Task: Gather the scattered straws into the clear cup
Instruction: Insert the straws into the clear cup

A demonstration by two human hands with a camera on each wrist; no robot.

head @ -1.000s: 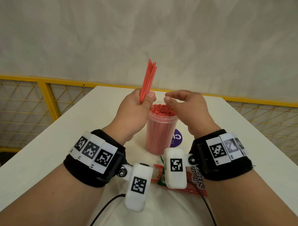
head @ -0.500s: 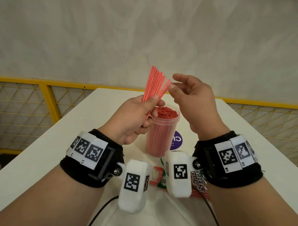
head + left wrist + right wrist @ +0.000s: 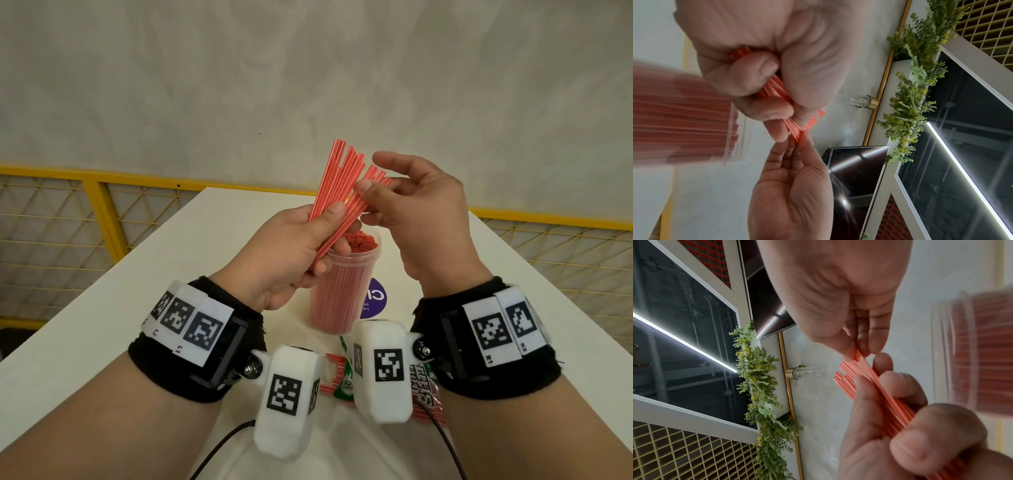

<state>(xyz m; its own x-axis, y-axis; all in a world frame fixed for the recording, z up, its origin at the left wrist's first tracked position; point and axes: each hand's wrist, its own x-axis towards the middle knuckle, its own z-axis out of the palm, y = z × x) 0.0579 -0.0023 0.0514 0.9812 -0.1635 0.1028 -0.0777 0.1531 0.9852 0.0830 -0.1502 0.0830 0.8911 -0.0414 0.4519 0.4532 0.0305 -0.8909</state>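
Left hand (image 3: 287, 246) round straws (image 3: 339, 192), right hand (image 3: 421, 212) seemingly pinching.

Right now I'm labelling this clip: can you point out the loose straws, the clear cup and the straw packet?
loose straws (image 3: 337, 186): head view, middle of the fanned bundle above the left thumb.
clear cup (image 3: 337, 298): head view, its see-through side wall.
straw packet (image 3: 422, 382): head view, printed label between the wrists.

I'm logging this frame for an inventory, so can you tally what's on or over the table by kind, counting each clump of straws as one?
Hands: 2, the left hand and the right hand
Straw bunches: 2, the fanned bunch and the straws in the cup
Clear cup: 1
Straw packet: 1
Purple sticker: 1
Total: 7
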